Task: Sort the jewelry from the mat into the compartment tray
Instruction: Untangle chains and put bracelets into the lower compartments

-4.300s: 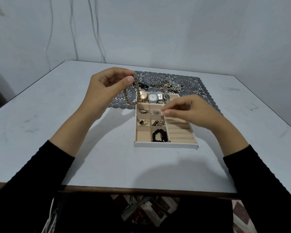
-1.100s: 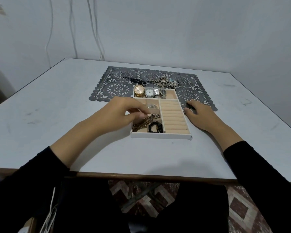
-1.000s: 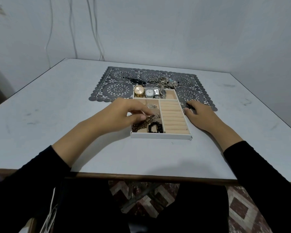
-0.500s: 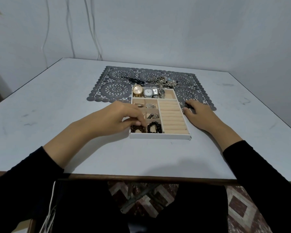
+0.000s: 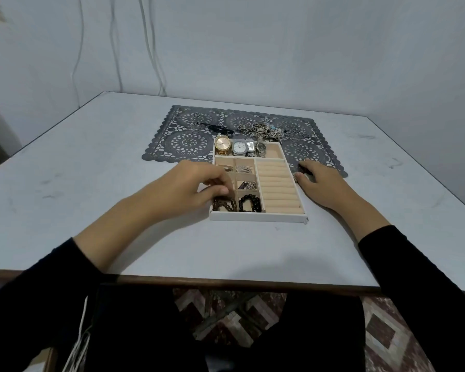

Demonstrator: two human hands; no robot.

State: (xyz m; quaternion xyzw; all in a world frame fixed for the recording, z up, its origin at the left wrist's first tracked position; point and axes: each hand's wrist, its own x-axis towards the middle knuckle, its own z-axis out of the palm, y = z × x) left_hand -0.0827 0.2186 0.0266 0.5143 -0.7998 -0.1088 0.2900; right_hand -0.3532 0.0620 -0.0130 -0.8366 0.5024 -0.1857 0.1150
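Note:
The white compartment tray [image 5: 258, 217] lies on the table, its far end on the grey lace mat [image 5: 183, 143]. My left hand [image 5: 188, 189] hovers over the near-left compartment, its curled fingertips pinching the top of a brown chain bracelet [image 5: 224, 205] coiled inside. A black bead bracelet [image 5: 249, 204] fills the compartment beside it. My right hand [image 5: 322, 183] rests flat on the table against the tray's right wall. A heap of tangled jewelry [image 5: 263, 130] and a black piece [image 5: 215, 128] remain on the mat.
A gold watch [image 5: 222, 144] and two silver watches [image 5: 239, 147] sit in the tray's far compartment. Small silver pieces [image 5: 243, 169] lie in the middle compartments, beside the beige ring rolls [image 5: 277, 186]. Cables hang on the wall behind.
My left hand brought the brown chain from the air down into the near-left compartment and coiled it there. My right hand moved from above the tray to the table at its right side.

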